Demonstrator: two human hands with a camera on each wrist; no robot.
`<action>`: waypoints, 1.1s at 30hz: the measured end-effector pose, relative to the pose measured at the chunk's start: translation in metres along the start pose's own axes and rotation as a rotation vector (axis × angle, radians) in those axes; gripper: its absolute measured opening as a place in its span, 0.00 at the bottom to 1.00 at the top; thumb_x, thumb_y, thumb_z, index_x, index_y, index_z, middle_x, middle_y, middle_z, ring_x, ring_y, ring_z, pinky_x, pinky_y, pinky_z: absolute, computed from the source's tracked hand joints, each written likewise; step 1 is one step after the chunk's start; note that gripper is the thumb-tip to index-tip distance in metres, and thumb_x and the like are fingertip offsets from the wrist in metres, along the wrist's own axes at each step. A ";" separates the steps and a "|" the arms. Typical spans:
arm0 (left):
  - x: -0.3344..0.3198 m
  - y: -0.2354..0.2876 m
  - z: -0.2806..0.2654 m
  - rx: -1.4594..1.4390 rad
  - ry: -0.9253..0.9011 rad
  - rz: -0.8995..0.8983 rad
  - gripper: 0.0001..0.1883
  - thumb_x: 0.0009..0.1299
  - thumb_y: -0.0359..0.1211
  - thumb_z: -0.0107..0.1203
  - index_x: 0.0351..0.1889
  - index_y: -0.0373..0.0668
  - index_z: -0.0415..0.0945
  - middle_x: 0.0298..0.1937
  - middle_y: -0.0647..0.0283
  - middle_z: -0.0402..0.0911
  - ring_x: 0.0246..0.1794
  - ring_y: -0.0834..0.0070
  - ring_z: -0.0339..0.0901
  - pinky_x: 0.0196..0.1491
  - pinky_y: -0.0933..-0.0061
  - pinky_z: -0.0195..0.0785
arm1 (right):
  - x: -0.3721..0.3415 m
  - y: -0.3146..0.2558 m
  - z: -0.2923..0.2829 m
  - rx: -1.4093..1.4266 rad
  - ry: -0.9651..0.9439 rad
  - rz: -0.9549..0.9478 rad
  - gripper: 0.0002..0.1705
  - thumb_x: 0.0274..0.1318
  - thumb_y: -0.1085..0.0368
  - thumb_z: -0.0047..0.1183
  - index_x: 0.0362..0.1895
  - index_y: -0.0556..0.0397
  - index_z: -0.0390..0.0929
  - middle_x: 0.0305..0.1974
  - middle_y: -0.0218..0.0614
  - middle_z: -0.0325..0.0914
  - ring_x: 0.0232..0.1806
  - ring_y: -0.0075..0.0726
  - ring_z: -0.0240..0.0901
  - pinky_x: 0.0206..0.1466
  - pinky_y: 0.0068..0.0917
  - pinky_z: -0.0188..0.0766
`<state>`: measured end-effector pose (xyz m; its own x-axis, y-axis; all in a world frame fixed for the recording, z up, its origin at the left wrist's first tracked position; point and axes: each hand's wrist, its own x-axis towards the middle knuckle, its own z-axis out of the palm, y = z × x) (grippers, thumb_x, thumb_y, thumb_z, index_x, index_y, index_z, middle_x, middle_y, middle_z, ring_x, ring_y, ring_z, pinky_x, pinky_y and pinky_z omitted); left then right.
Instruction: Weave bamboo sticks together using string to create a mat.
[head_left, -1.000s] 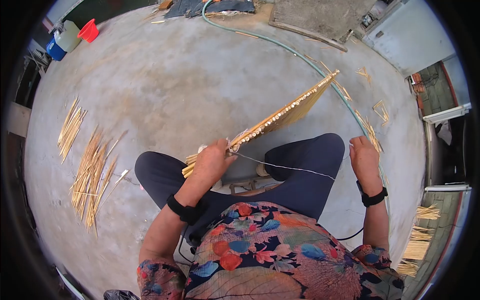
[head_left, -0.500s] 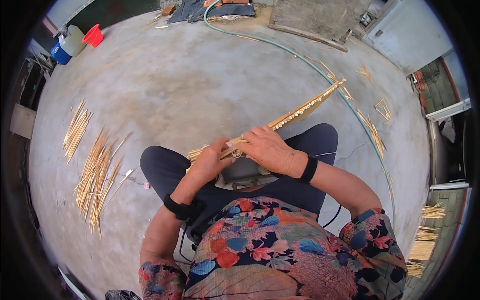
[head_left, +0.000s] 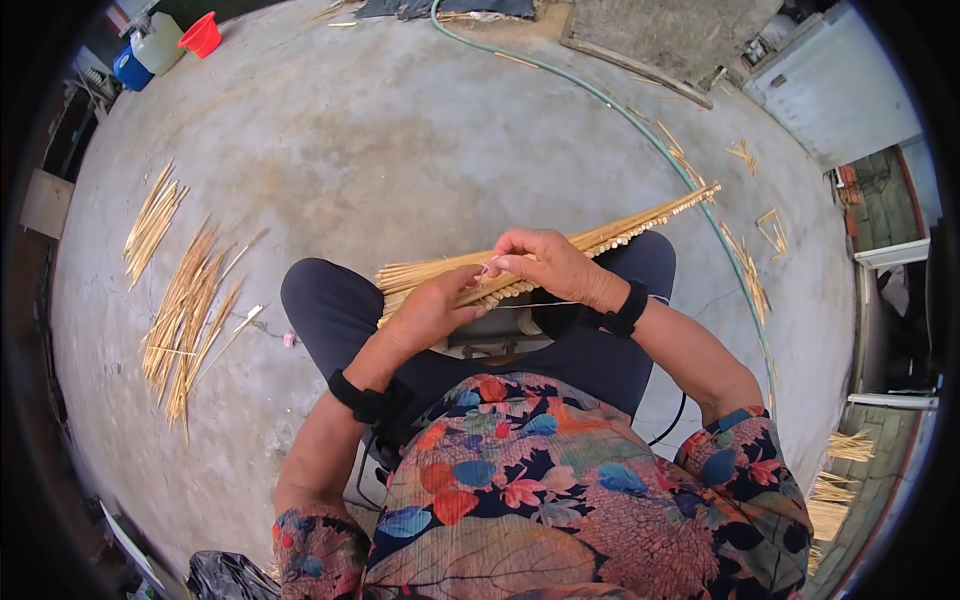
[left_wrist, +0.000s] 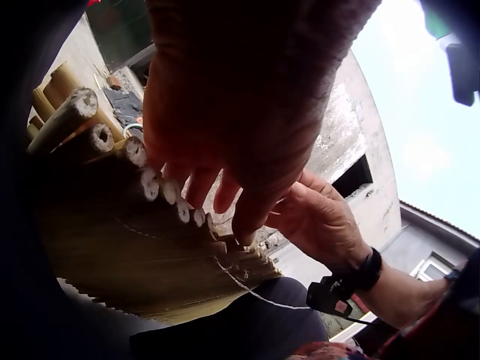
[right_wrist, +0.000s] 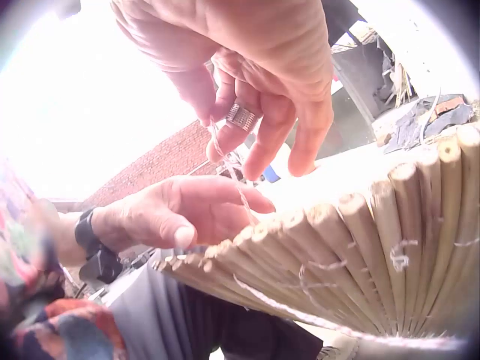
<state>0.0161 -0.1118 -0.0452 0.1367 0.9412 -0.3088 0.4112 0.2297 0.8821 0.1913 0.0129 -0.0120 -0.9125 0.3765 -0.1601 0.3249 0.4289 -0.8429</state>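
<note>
Gray concrete floor (head_left: 330,150) is spreading around a person's dark trousers (head_left: 325,295). A tied stalk mat (head_left: 640,221) is slanting over both knees, its right end reaching farther. The left hand (head_left: 432,308) is gripping its near edge, thumb and fingers straddling the stalks; the right hand (head_left: 550,262) is pinching twisted string (right_wrist: 244,199) between thumb and fingertips.

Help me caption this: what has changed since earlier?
The right hand swung left to the mat and now pinches string; the mat's far end has swung right and nearer. The left hand stays at the mat's edge; the hose and stalk piles lie unchanged.
</note>
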 end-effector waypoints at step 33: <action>0.020 0.029 -0.100 -0.915 0.257 0.557 0.16 0.71 0.42 0.46 0.52 0.45 0.71 0.66 0.46 0.59 0.51 0.58 0.74 0.53 0.56 0.67 | -0.042 0.000 0.024 -0.450 0.369 -0.172 0.15 0.47 0.68 0.57 0.40 0.54 0.70 0.39 0.40 0.68 0.44 0.47 0.68 0.45 0.35 0.68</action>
<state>-0.0591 -0.0615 0.0093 -0.1392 0.9690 0.2039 -0.4877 -0.2464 0.8375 0.2232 -0.0224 -0.0174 -0.8409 0.4966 0.2152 0.3274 0.7834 -0.5283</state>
